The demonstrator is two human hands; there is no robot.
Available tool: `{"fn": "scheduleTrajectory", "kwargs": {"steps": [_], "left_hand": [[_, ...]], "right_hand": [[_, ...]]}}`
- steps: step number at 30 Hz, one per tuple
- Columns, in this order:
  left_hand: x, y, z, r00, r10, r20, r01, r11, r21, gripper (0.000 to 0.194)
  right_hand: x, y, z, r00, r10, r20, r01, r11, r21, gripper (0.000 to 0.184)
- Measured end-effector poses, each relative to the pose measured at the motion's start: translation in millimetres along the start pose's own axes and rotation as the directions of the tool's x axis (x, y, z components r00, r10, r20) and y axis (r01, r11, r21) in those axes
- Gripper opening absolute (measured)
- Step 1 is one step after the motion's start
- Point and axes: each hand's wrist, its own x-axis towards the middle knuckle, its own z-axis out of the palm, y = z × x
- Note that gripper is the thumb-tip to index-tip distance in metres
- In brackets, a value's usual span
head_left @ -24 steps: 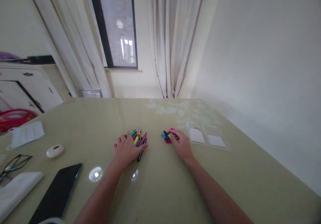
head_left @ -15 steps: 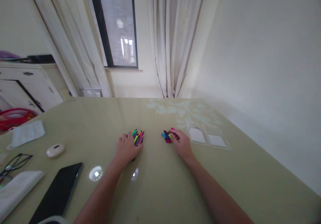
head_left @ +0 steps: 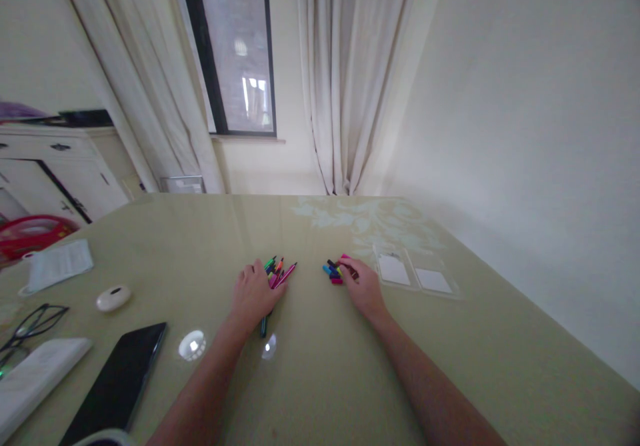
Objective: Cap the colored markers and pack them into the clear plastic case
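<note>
Now left hand (head_left: 254, 296) fingers around markers (head_left: 278, 273), right hand (head_left: 363, 287) fingers on caps (head_left: 332, 271).

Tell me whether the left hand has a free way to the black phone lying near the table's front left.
Probably yes. The left hand rests on a bunch of coloured markers, and only bare table and a bright light reflection lie between it and the black phone. It would have to let go of the markers first.

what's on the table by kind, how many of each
marker bundles: 2, one under the left hand at, one at the right hand at; single pens too small to count
white cards: 2
phone: 1
glasses: 1
white oval object: 1
total: 7
</note>
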Motion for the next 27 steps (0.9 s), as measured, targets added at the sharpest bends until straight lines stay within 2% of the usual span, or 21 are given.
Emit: {"fn": "scheduleTrajectory", "kwargs": {"steps": [3,6,9,12,15,17,19,20,22,24,27], "left_hand": [[-2.8,-0.6,-2.1,0.999,-0.054,-0.003,0.054,0.999,0.006,0.097],[-2.9,-3.1,-3.0,0.997,-0.079,0.006,0.079,0.997,-0.016,0.104],[2.6,-7.6,-6.0,0.995,-0.1,-0.006,0.099,0.991,-0.093,0.103],[11.0,-13.9,-17.7,0.984,-0.132,-0.119,0.103,0.969,-0.225,0.096],[10.4,-21.0,-37.3,0.969,-0.146,-0.199,0.051,0.907,-0.418,0.082],[-2.3,-25.2,-47.5,0.978,-0.11,-0.175,0.022,0.898,-0.439,0.064],[-25.7,-27.8,-49.0,0.994,-0.015,-0.11,-0.019,0.951,-0.308,0.047],[-40.1,-28.4,-45.6,0.998,-0.003,-0.06,-0.012,0.968,-0.252,0.043],[-70.0,-28.6,-32.3,1.0,-0.005,0.02,0.008,0.981,-0.193,0.037],[-95.6,-28.9,-15.3,0.999,-0.002,0.051,0.011,0.986,-0.169,0.031],[-118.3,-31.2,2.9,0.997,0.017,0.072,-0.003,0.981,-0.194,0.027]], "right_hand": [[-0.3,0.6,0.3,1.0,0.0,0.0,0.0,1.0,-0.005,0.027],[-0.2,0.2,0.4,1.0,0.003,0.007,-0.003,1.0,-0.002,0.027],[1.0,0.5,1.0,1.0,0.011,0.005,-0.011,1.0,0.0,0.027],[2.7,1.6,2.3,1.0,0.016,-0.007,-0.016,1.0,0.004,0.027],[3.5,3.0,3.7,0.999,0.024,-0.022,-0.024,1.0,0.019,0.026],[3.4,3.8,4.6,0.999,0.031,-0.024,-0.03,0.999,0.027,0.026],[3.4,4.4,5.6,0.999,0.034,-0.023,-0.033,0.999,0.03,0.025],[3.5,4.5,6.2,0.999,0.034,-0.023,-0.033,0.999,0.03,0.025],[3.9,4.2,7.5,0.999,0.028,-0.027,-0.027,0.999,0.032,0.024],[4.1,3.1,8.6,0.999,0.022,-0.03,-0.021,0.999,0.034,0.023],[3.9,-0.2,9.0,0.999,0.033,-0.024,-0.031,0.998,0.055,0.021]]}}
